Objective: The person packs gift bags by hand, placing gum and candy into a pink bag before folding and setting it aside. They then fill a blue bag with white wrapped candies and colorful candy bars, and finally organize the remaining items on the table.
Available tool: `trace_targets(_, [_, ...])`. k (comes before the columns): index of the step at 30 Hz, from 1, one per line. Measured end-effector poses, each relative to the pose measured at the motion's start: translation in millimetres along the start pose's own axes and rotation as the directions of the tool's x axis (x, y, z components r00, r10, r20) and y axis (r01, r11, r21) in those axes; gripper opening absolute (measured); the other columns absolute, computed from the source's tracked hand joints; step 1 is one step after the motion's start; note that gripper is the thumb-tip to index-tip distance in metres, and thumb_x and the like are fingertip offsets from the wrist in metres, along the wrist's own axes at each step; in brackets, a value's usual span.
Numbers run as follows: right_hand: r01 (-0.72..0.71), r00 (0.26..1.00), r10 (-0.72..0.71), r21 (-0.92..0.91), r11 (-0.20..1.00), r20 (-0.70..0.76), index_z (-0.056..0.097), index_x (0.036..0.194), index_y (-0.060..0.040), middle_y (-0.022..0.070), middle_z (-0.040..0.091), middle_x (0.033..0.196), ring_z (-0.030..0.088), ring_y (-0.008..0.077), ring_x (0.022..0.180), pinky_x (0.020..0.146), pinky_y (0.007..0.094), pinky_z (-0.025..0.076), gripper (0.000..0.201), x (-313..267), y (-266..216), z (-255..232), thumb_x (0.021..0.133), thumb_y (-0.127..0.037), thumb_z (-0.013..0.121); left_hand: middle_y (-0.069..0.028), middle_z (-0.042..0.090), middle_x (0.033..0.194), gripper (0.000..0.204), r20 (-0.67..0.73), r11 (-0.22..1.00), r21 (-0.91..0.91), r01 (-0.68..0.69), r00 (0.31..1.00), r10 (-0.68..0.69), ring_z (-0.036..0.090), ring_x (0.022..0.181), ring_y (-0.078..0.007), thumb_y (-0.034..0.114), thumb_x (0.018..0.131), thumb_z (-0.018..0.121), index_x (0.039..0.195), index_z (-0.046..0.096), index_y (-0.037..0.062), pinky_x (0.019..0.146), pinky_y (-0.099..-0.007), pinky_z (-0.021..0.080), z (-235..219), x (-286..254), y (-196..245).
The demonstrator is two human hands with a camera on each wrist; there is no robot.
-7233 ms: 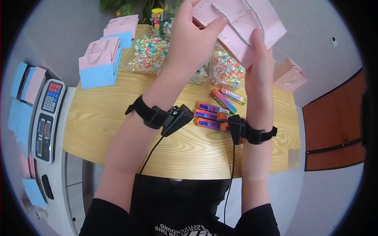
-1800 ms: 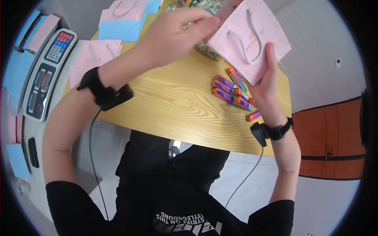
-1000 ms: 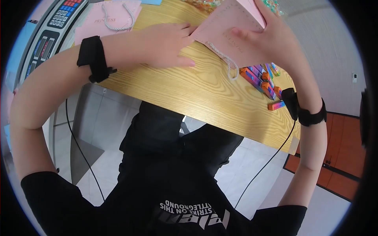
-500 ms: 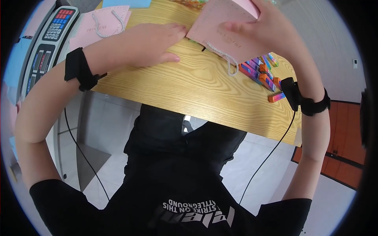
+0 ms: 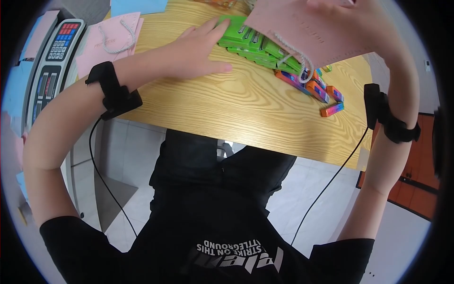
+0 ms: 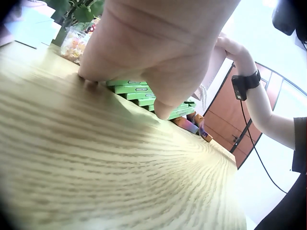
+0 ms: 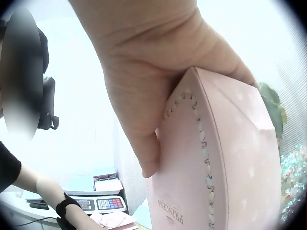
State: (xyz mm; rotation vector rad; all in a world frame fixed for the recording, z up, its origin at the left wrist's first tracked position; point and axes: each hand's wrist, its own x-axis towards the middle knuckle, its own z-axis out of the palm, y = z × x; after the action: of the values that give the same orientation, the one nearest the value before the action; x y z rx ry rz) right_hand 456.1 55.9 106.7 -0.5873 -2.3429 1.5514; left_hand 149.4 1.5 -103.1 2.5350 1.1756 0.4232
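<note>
In the head view my right hand (image 5: 364, 23) grips a pink paper gift bag (image 5: 321, 31) by its base end. The bag is upturned, its rope handle (image 5: 309, 66) hanging toward the table. The right wrist view shows thumb and fingers clamped across the base of the bag (image 7: 192, 158), with its PRINCESS lettering upside down. Below the bag's mouth, several flat green packs (image 5: 243, 38) lie spread in an overlapping pile on the table. Beside them my left hand (image 5: 198, 52) lies low over the wood with fingers extended, fingertips right at the pile's left end.
Several purple-and-orange candy sticks (image 5: 333, 109) lie right of the green packs. Flattened pink bags (image 5: 106, 42) and a blue piece (image 5: 137, 5) are at the left. A price scale (image 5: 59, 42) stands beyond the table's left side. Wrapped candies (image 6: 74, 44) sit behind.
The bag, held in both hands earlier, is now upturned in the right hand. Over the last half second it has risen rightward, leaving green packs on the table. The left hand stays beside them.
</note>
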Motion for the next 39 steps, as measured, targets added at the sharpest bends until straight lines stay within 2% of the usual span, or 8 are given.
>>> trace_targets(4, [-0.598,0.745,-0.051,-0.699,0.393,-0.666,0.05,0.138,-0.0046,0.0134,0.067,0.114,0.066,0.0216,0.1,0.085,0.0322,0.053,0.069,8,-41,101,0.083,-0.038,0.075,-0.0301,0.021,0.154,0.095,0.031,0.999,0.035,0.038,0.999,-0.039,0.027,0.142,-0.0411,0.048,0.087,0.064,0.151,0.016,-0.0037,0.117,-0.0465,0.022,-7,-1,7])
trace_targets(13, [-0.163,0.651,-0.227,-0.426,0.89,-0.724,0.052,0.131,0.0018,0.0101,0.067,0.11,0.066,0.0187,0.095,0.079,0.0326,0.054,0.063,-32,-39,61,0.086,-0.037,0.073,-0.0241,0.025,0.154,0.097,-0.185,0.994,-0.078,-0.07,0.981,0.054,0.029,0.142,-0.0354,0.043,0.084,0.072,0.151,0.017,-0.0018,0.115,-0.0425,0.027,-33,36,23])
trace_targets(15, [0.029,0.245,-0.677,-0.693,0.72,-0.694,0.053,0.127,0.0052,0.0093,0.066,0.108,0.065,0.0175,0.097,0.081,0.0317,0.054,0.056,-10,9,45,0.09,-0.035,0.069,-0.0209,0.023,0.155,0.097,-0.227,0.992,-0.09,-0.089,0.972,0.066,0.027,0.143,-0.0329,0.04,0.084,0.073,0.151,0.017,-0.0026,0.116,-0.0412,0.024,-47,58,42])
trace_targets(17, [0.337,0.027,-0.13,-0.113,0.935,-0.991,0.052,0.129,0.0048,0.0126,0.063,0.119,0.06,0.0199,0.111,0.093,0.0313,0.049,0.053,26,-25,67,0.093,-0.032,0.066,-0.0212,0.029,0.152,0.094,-0.315,0.926,-0.357,-0.126,0.949,0.008,0.033,0.14,-0.0318,0.04,0.085,0.072,0.15,0.019,-0.0015,0.114,-0.0406,0.029,-54,78,56])
trace_targets(21, [0.486,0.179,-0.21,-0.099,0.868,-0.961,0.043,0.139,-0.0036,0.0112,0.06,0.125,0.059,0.0198,0.116,0.095,0.0362,0.049,0.056,-6,43,3,0.095,-0.033,0.063,-0.0216,0.039,0.146,0.088,-0.432,0.699,-0.653,-0.292,0.901,-0.027,0.042,0.134,-0.0302,0.04,0.086,0.072,0.148,0.023,0.0002,0.109,-0.0396,0.036,-85,124,87])
trace_targets(24, [0.593,0.164,-0.232,-0.093,0.8,-0.959,0.04,0.14,-0.0029,0.0143,0.056,0.131,0.057,0.022,0.12,0.099,0.0395,0.049,0.05,9,48,15,0.102,-0.035,0.048,-0.012,0.057,0.129,0.067,-0.504,0.224,-0.845,-0.486,0.863,-0.029,0.053,0.12,-0.0175,0.026,0.09,0.072,0.14,0.035,0.0013,0.098,-0.0332,0.045,-93,144,108])
trace_targets(28, [0.634,0.288,-0.094,0.116,0.764,-0.953,0.037,0.141,-0.0026,0.0156,0.053,0.135,0.055,0.0256,0.124,0.103,0.0422,0.048,0.052,11,47,18,0.104,-0.039,0.038,-0.0049,0.062,0.118,0.052,-0.609,0.288,-0.792,-0.539,0.736,-0.297,0.059,0.104,-0.0135,0.025,0.093,0.066,0.136,0.045,0.0054,0.088,-0.0297,0.047,-100,162,117])
trace_targets(39, [0.644,0.297,-0.018,0.186,0.742,-0.955,0.036,0.142,0.0041,0.0173,0.047,0.142,0.047,0.0265,0.13,0.109,0.0375,0.039,0.056,15,50,15,0.103,-0.035,0.045,-0.005,0.068,0.1,0.042,-0.639,0.69,-0.619,-0.376,0.751,-0.164,0.06,0.088,-0.0059,0.019,0.088,0.073,0.122,0.059,-0.0016,0.076,-0.0212,0.046,-105,164,100])
